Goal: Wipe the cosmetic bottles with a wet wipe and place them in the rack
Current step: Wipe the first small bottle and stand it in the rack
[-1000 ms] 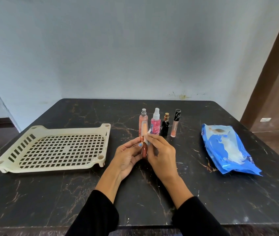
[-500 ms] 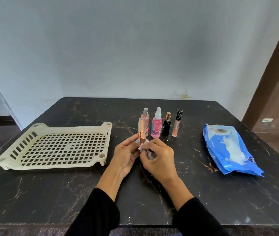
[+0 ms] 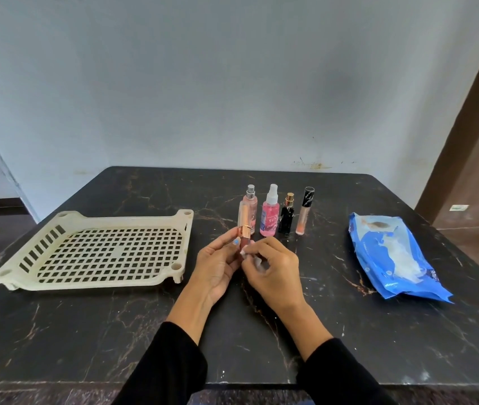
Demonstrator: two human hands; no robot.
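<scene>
The slim pink tube (image 3: 244,226) with a rose-gold band stands nearly upright above the middle of the black marble table (image 3: 86,331), lifted off its surface. The left hand (image 3: 218,267) holds the lower part of the tube, fingers curled round it and the thumb pressed on its side. The right hand (image 3: 273,270) pinches a small white wet wipe (image 3: 251,258) between thumb and fingertips and presses it against the lower body of the tube. Both forearms, in black sleeves, come in from the near edge and meet at the tube.

Just behind the hands four more bottles stand in a row: a pale pink spray bottle (image 3: 250,204), a bright pink spray bottle (image 3: 270,219), a small black bottle (image 3: 287,216) and a lip gloss tube (image 3: 305,211). The cream rack (image 3: 95,249) lies to the left, well apart. A blue wipes pack (image 3: 390,252) lies to the right.
</scene>
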